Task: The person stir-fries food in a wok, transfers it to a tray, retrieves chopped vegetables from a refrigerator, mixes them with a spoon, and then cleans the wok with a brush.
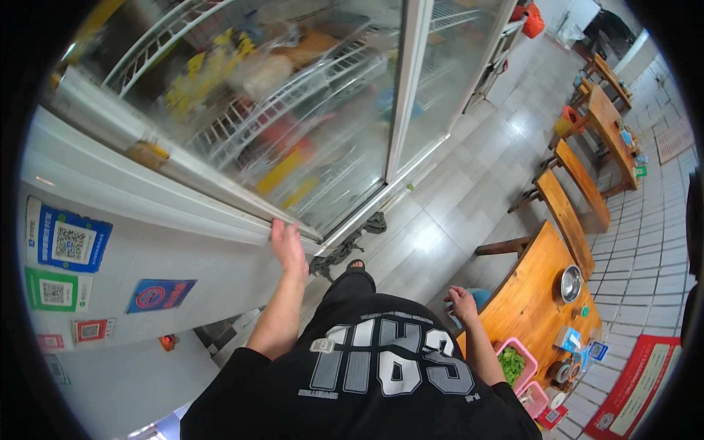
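Grey floor tiles [469, 183] run past a big glass fridge door [293, 110] on the person's left and wooden benches on the right. From the head view, the left hand [287, 246] lies flat and open against the door's white bottom edge, gripping nothing. That edge runs long, up and to the left from the fingers. The right hand [462, 299] hangs loosely curled and empty, just beside the wooden tabletop [535, 293], well apart from the door.
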A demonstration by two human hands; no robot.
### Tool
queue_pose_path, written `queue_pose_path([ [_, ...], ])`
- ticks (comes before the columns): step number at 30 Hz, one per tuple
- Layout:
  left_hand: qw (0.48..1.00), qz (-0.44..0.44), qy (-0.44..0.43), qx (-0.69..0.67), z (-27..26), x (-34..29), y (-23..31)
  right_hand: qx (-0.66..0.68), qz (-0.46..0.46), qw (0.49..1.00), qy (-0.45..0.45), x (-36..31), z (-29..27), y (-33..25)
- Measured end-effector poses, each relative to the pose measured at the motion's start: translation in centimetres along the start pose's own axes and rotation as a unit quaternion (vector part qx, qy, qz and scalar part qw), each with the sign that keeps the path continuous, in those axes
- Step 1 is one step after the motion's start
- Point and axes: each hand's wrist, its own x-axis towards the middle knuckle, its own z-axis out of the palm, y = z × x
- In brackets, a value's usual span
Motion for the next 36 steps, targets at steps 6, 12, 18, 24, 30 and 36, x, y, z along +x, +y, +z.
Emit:
queue_pose_path([
  [6, 0.978, -0.037, -0.200, 0.055, 3.4, 1.0, -0.3, -0.115, -0.126, 0.984, -0.060, 5.2, 2.4, -9.9],
  [12, 0.912, -0.080, -0.376, 0.144, 11.4, 2.2, 1.3, -0.202, -0.340, 0.911, -0.117, 10.0, 8.7, -21.5],
  [18, 0.831, -0.120, -0.506, 0.195, 20.5, 4.6, 3.4, -0.113, -0.196, 0.965, -0.135, 7.0, 9.3, -24.9],
  [24, 0.949, 0.207, -0.235, 0.036, 21.6, 6.3, 7.3, -0.029, -0.080, 0.989, -0.119, 7.5, 6.3, -22.6],
  [30, 0.907, 0.136, -0.185, 0.353, 24.8, 16.0, 9.3, -0.064, -0.078, 0.975, -0.197, 11.6, 4.7, -22.1],
  [36, 0.893, 0.126, -0.123, 0.414, 27.0, 16.9, 9.6, -0.072, -0.126, 0.965, -0.220, 13.3, 1.8, -24.9],
])
